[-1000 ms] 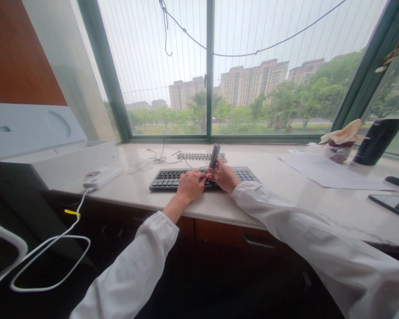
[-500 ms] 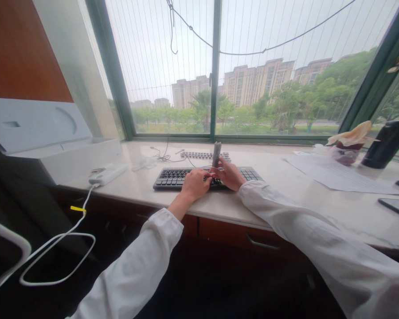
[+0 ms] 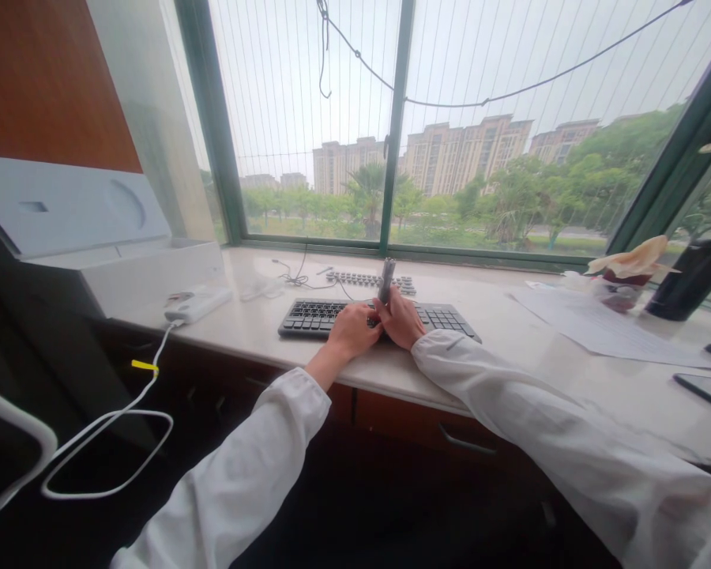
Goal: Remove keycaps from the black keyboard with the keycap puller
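Observation:
A black keyboard [image 3: 309, 318] lies on the pale counter, and part of it shows uncovered key sockets. My left hand [image 3: 354, 328] rests over its middle, fingers bent together; what they hold, if anything, is hidden. Close beside it, my right hand [image 3: 404, 318] is closed round a grey stick-like tool [image 3: 387, 276] standing nearly upright, with an uneven top end. The fingertips of both hands almost meet above the keys. Behind the keyboard, loose keycaps [image 3: 355, 278] are laid out in rows, partly hidden by the tool and my right hand.
A dark cable [image 3: 296, 280] curls behind the keyboard. To the left are a white power strip [image 3: 198, 304] and an open white box [image 3: 148, 273]. Papers [image 3: 586, 320], a cup [image 3: 622, 288], a dark bottle [image 3: 693, 280] and a phone [image 3: 708, 389] lie or stand at right.
The camera view has shifted slightly. My right hand has turned and drawn closer to my left hand, and the grey tool has sunk a little lower. The keyboard stays in place.

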Demonstrator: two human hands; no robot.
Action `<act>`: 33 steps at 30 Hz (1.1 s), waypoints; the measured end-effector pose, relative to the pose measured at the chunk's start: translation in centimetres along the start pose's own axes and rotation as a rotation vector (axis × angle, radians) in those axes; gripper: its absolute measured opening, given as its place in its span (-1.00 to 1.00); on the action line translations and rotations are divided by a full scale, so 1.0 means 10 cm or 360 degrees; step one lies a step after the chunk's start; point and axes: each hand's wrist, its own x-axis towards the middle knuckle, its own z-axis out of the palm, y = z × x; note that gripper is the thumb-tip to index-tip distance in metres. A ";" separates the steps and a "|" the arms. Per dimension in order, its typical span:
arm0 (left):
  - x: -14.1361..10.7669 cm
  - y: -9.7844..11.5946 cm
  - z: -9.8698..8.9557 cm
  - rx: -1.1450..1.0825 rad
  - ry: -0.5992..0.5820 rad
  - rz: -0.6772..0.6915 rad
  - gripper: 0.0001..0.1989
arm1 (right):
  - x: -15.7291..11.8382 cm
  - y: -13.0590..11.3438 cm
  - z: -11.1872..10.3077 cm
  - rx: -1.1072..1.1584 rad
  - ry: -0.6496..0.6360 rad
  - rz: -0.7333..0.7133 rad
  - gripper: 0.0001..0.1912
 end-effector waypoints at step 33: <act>0.03 -0.02 0.00 -0.0002 -0.0102 -0.0057 -0.77 | -0.10 0.00 -0.09 0.0081 0.0002 -0.0005 -0.69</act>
